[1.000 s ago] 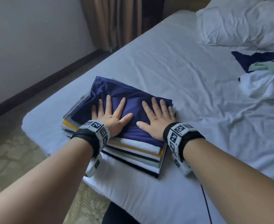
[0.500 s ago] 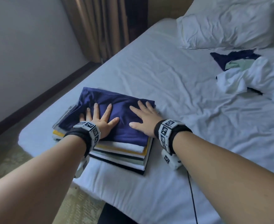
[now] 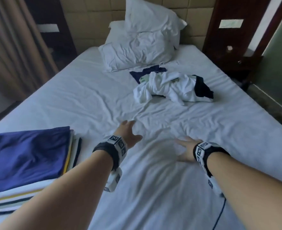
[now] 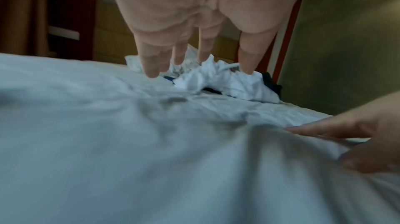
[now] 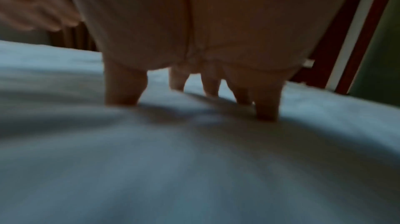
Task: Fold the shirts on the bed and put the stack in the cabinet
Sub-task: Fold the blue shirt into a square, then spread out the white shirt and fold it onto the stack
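While the folded stack [image 3: 25, 156] lies at the bed's [image 3: 87, 100] left edge, both hands hold nothing. The left hand [image 3: 128, 135] hovers with fingers spread; the right hand [image 3: 186, 151] rests flat on the sheet.

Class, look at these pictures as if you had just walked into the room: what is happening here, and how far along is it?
A person is folding shirts on a bed. A folded stack with a navy shirt on top sits at the near left edge. Both hands are empty: the left hand and right hand reach out open over the bare sheet towards a crumpled pile of unfolded shirts near the pillows. Folding is unfinished; nothing is put away.
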The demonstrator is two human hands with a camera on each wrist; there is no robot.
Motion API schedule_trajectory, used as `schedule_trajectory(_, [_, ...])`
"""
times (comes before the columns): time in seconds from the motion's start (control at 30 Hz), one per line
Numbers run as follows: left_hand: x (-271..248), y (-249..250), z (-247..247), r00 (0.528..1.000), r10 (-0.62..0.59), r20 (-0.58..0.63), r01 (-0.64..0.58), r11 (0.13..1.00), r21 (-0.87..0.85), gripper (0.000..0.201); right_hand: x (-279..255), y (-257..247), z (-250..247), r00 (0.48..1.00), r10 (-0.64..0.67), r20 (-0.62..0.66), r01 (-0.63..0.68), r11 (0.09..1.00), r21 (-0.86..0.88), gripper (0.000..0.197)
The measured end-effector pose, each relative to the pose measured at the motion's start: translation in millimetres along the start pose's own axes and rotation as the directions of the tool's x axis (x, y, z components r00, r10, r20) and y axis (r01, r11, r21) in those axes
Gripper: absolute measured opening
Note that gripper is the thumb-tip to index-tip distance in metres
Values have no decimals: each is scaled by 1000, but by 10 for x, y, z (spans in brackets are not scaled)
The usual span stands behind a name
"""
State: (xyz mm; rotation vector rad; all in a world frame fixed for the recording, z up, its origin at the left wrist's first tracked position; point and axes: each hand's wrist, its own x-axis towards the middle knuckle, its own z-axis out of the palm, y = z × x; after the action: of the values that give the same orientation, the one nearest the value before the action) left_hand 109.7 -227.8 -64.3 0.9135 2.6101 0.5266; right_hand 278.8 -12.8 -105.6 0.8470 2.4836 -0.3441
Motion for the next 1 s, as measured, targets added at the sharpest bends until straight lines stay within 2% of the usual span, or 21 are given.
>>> schedule_trajectory(0.07, [189, 332, 212, 998, 43, 53, -45, 998, 44, 82, 34, 60, 114, 999, -43, -21, 43, 999, -16, 101])
schedule_trajectory(0.13, [421, 556, 403, 995, 51, 83, -60, 992, 108, 83, 70, 35, 27, 998, -69, -4, 69, 996, -50, 94])
schedule_trajectory(0.23, [845, 698, 600, 989, -11, 146, -14, 985, 169, 100, 114, 18, -117, 985, -122, 120, 137, 983, -120, 90])
schedule_trajectory(0.33, [1198, 738, 672, 967, -113, 227, 43, 955, 293, 121, 204, 115, -150, 977, -176, 124, 189, 977, -101, 90])
schedule_trajectory(0.4, [1347, 768, 718, 954, -120, 275, 4, 922, 388, 125, 293, 164, -152, 973, -173, 152, 190, 976, -109, 86])
schedule_trajectory(0.5, [1538, 779, 773, 937, -114, 330, -55, 884, 464, 130, 455, 110, -284, 986, -122, 116, 139, 979, -148, 65])
schedule_trajectory(0.6, [1676, 690, 825, 916, -130, 378, -64, 885, 461, 141, 755, 60, -667, 991, -101, 82, 109, 988, -106, 42])
schedule_trajectory(0.63, [1706, 656, 850, 914, -130, 385, -67, 886, 459, 145, 909, 81, -797, 995, -90, 36, 93, 991, -95, 37])
schedule_trajectory(0.7, [1767, 594, 909, 911, -130, 391, -68, 889, 452, 150, 1210, 166, -999, 984, -41, -171, 44, 999, 19, 28])
schedule_trajectory(0.73, [1788, 587, 923, 907, -134, 399, -70, 887, 456, 149, 1346, 218, -1054, 953, 5, -302, 29, 994, 106, 21])
schedule_trajectory(0.8, [1833, 592, 940, 898, -145, 416, -76, 880, 468, 144, 1616, 346, -1146, 843, 53, -536, 38, 987, 157, 26])
schedule_trajectory(0.87, [1878, 578, 969, 890, -153, 430, -78, 878, 473, 138, 1825, 446, -1251, 804, 28, -594, 11, 998, 61, 36])
schedule_trajectory(0.93, [1904, 561, 1002, 887, -146, 437, -88, 877, 472, 135, 2010, 534, -1319, 842, 44, -538, -43, 999, 15, 43])
schedule_trajectory(1.0, [1906, 549, 1017, 884, -146, 445, -96, 873, 477, 134, 2155, 597, -1337, 855, 64, -515, -80, 997, -9, 46])
